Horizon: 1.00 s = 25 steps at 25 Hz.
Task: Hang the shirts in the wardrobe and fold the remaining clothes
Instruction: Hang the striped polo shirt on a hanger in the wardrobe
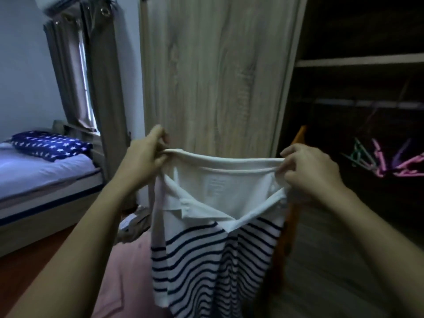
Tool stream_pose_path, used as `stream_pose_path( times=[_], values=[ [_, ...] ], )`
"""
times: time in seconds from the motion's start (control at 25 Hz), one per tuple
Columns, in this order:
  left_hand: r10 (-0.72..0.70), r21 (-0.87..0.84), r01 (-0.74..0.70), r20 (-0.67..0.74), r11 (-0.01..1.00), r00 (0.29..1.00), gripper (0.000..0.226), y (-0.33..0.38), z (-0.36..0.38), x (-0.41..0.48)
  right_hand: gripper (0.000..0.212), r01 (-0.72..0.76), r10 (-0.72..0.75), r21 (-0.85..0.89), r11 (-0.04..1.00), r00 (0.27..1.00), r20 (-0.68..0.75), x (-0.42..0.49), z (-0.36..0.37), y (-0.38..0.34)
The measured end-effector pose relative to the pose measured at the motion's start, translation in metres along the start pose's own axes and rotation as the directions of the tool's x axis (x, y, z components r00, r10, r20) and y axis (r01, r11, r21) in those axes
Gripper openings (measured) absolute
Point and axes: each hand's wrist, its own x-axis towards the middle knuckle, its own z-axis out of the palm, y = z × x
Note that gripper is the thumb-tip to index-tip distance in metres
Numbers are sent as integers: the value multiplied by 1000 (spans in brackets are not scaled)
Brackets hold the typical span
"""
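A white polo shirt (218, 244) with dark navy stripes hangs in front of me, collar toward me. My left hand (146, 157) pinches its top edge at the left, and my right hand (309, 168) pinches the same edge at the right, stretching it flat. The shirt hangs before the wooden wardrobe door (215, 72). To the right the wardrobe (358, 63) stands open and dark, with a rail (367, 104) and several pink, green and purple hangers (385, 161) inside.
A bed (41, 177) with a star-patterned blue pillow (50, 145) stands at the left, by grey curtains (96, 72). An orange object (296, 203) shows behind the shirt's right edge. Pink fabric (128, 278) and a crumpled pale item (133, 223) lie low, left of the shirt.
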Motion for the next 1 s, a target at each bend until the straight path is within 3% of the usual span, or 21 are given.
stream_pose_path(
  times=[0.08,0.16,0.28,0.32,0.36,0.4,0.44,0.52,0.56,0.6,0.64,0.72,0.8,0.92,1.0],
  values=[
    [95,-99,-93,13,991,995,16,29,7,9,30,-33,35,-40,999,997,66,-1,-18,10],
    [142,-172,-155,-87,973,986,26,48,20,20,36,-95,96,-17,995,989,109,-4,-32,23],
    [194,-165,-231,-213,959,958,27,62,48,31,21,-125,125,5,992,991,-55,-14,-50,43],
    [235,-27,-240,-136,970,963,27,66,61,31,18,-152,150,-17,988,983,-108,-16,-56,50],
    [248,192,-253,52,948,967,27,70,78,30,18,-206,198,-52,977,972,-130,-17,-61,58],
    [197,375,-303,296,876,935,28,73,94,27,20,-268,258,-91,959,960,-111,-18,-66,65],
    [117,450,-382,512,808,851,28,73,106,23,22,-321,316,-130,938,947,-52,-17,-70,70],
    [60,298,-454,781,840,622,24,76,123,17,25,-372,401,-218,902,910,108,-25,-72,88],
    [132,169,-436,804,884,580,24,77,127,19,25,-392,439,-255,884,883,163,-32,-72,99],
    [207,80,-395,749,915,630,24,82,127,23,24,-422,478,-269,866,855,198,-40,-71,109],
    [233,36,-331,638,943,734,24,84,127,30,27,-453,510,-264,851,832,219,-48,-70,118],
    [164,-46,-160,450,986,878,26,92,132,35,45,-488,548,-264,832,799,248,-64,-64,130],
    [75,-65,-50,483,997,872,25,103,154,24,55,-480,553,-291,828,785,278,-76,-55,136],
    [-5,186,-137,610,973,792,24,124,180,6,35,-485,548,-272,832,796,257,-89,-45,140],
    [48,267,-221,531,938,846,32,138,186,2,24,-527,566,-249,813,815,124,-91,-52,144]
  ],
)
